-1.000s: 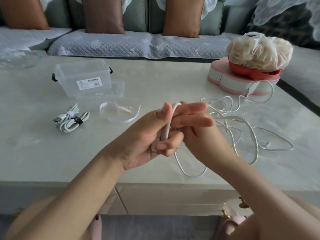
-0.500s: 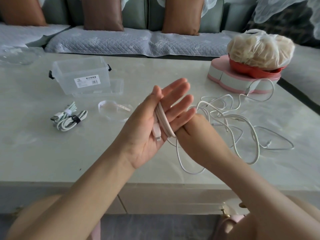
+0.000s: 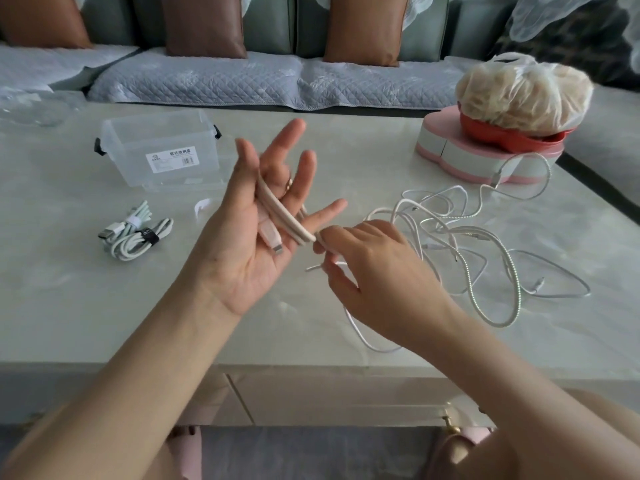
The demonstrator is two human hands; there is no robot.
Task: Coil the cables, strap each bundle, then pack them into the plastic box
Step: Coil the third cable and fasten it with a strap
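Evidently coiling is in hand: the pink cable (image 3: 280,213) is looped round the splayed fingers of the left hand (image 3: 242,244), held right of the plastic box (image 3: 162,150), and is pinched by the right hand (image 3: 374,271). Next, another turn is probably called for, with tension kept.

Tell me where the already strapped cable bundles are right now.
In the head view, the strapped bundles lie on the left side of the table, just in front of the clear plastic box and left of the raised left hand.
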